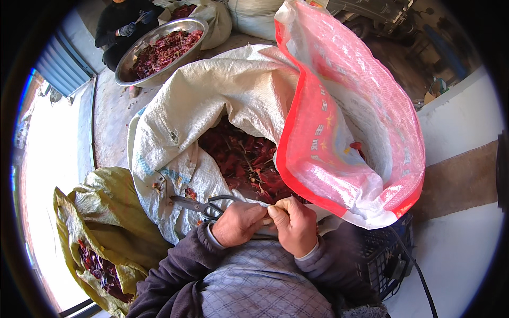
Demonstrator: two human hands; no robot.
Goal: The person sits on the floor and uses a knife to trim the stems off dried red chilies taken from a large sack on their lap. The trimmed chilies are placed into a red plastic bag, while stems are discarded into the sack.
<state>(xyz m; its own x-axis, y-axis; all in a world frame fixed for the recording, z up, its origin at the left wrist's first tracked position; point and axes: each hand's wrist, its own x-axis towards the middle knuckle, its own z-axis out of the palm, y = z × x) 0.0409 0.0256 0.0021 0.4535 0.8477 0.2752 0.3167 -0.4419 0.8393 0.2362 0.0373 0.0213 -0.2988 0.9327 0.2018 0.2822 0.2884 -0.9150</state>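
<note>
My left hand and my right hand meet at the near rim of a white woven sack. The fingers of both are bent in a pinch, thumbs nearly touching; whatever is between them is hidden. Dark-handled scissors lie on the sack's folded edge, their loops close beside my left hand and blades pointing left. Inside the sack's mouth are dried red chili peppers with pale stems. Right of it, a red-and-white woven bag stands wide-mouthed, one red pepper piece on its inner side.
An olive-yellow sack holding dried peppers sits at lower left. Beyond, a metal basin of peppers stands before a seated person wearing gloves. A black plastic crate and a cable are at lower right, beside a wall.
</note>
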